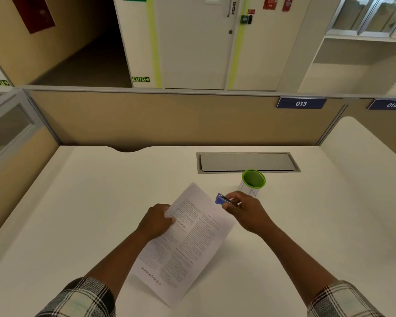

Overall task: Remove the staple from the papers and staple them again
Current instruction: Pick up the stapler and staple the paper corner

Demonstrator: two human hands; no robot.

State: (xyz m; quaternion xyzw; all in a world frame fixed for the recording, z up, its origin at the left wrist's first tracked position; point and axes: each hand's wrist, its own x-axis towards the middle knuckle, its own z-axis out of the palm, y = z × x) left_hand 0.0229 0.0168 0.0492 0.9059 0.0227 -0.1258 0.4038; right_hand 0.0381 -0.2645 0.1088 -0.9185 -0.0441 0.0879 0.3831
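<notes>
Plaid sleeves [82, 298] frame our view; between them the papers [188, 239] lie tilted on the worktop [78, 202]. Our left hand [157, 221] grips their left edge, thumb on top. Our right hand [245, 211], at the papers' upper right edge, has its fingers curled round a small blue stapler [221, 199]; we cannot tell whether a staple is in the sheets. A green cup [253, 180] stands just beyond that hand. If the left grip slackens, we judge the sheets could slide out of line, and a careless elbow swing might topple the cup.
</notes>
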